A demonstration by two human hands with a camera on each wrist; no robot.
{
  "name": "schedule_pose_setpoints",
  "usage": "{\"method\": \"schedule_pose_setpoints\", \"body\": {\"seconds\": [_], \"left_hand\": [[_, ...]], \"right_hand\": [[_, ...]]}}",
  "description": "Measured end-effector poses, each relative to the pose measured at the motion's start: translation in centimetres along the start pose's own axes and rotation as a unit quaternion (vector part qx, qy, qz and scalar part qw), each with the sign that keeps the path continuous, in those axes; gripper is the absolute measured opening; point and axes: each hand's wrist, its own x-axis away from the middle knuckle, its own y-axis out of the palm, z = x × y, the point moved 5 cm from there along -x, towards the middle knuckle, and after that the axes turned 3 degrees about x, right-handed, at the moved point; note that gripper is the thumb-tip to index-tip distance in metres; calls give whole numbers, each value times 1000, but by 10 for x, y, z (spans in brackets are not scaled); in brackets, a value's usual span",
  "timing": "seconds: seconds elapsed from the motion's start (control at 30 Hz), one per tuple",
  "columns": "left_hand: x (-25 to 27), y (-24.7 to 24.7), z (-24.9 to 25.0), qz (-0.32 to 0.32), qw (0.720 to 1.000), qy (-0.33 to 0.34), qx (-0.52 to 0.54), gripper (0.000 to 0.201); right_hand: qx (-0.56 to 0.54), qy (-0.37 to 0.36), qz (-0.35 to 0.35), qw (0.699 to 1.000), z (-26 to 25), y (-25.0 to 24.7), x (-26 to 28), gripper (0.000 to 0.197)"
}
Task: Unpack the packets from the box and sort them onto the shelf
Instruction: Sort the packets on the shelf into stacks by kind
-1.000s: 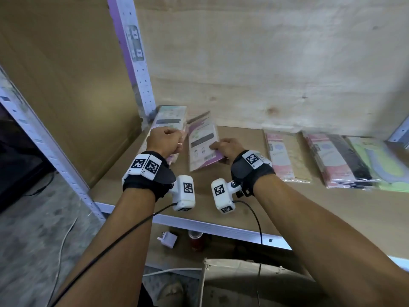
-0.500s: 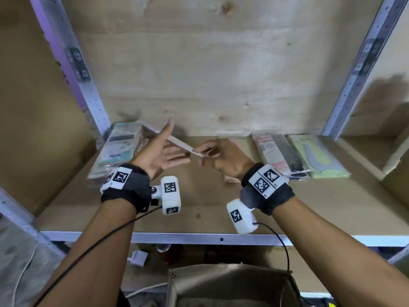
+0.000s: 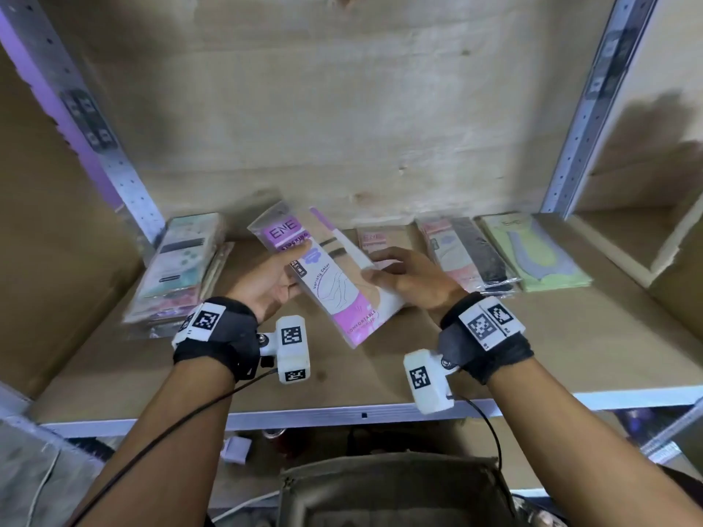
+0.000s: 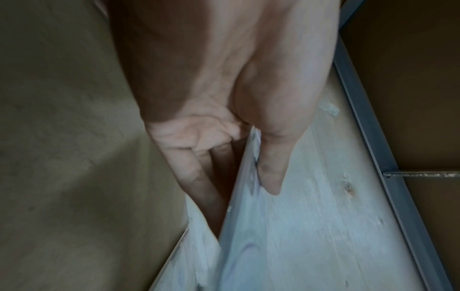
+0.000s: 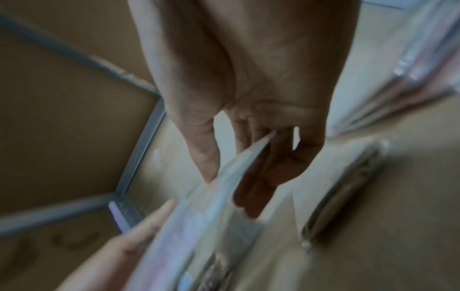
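Observation:
A purple and white packet [image 3: 331, 294] hangs tilted over the middle of the shelf board [image 3: 380, 378]. My left hand [image 3: 274, 283] grips its left edge, thumb on the printed front, fingers underneath [image 4: 199, 177]. A second packet [image 3: 352, 252] with its pale back showing fans out behind the first. My right hand [image 3: 403, 275] pinches that packet [image 5: 224, 177] between thumb and fingers. The open cardboard box [image 3: 392, 484] sits below the shelf, between my forearms; its inside is hidden.
Sorted packets lie along the back of the shelf: a teal-topped stack [image 3: 178, 264] at the left, a pink packet [image 3: 374, 237], a pink and black pile [image 3: 468, 256], a green pile [image 3: 532, 256]. Perforated metal posts [image 3: 586, 104] frame the bay. A charger [image 3: 237, 448] lies below.
Both hands lifted off the shelf's left side with the packets and drew back toward the middle. The packets went from edge-on to face-up, fanned apart.

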Motion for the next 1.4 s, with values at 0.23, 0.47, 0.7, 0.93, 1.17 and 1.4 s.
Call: {"method": "schedule_pose_setpoints", "body": {"seconds": [0.23,0.47,0.7,0.93,1.17,1.4], "left_hand": [[-14,-7,3,78,993,89,5,35],[-20,-21,9,195,971,127,-48,30],[-20,-31,5,267,947,142,-108,33],[-19,-42,13,267,915,181,-242,45],[-13,-43,13,182,929,174,-269,39],[-12,-54,22,208,916,187,-286,51]], "right_hand": [[-75,-3,-91,993,21,0,-6,24],[-65,0,-109,992,32,-18,-2,30],[-81,-8,-136,987,28,-21,5,36],[-104,-13,-134,985,31,-25,8,36],[-104,-27,-145,984,30,-26,10,35],[-88,-44,-168,981,26,-24,11,35]]}}
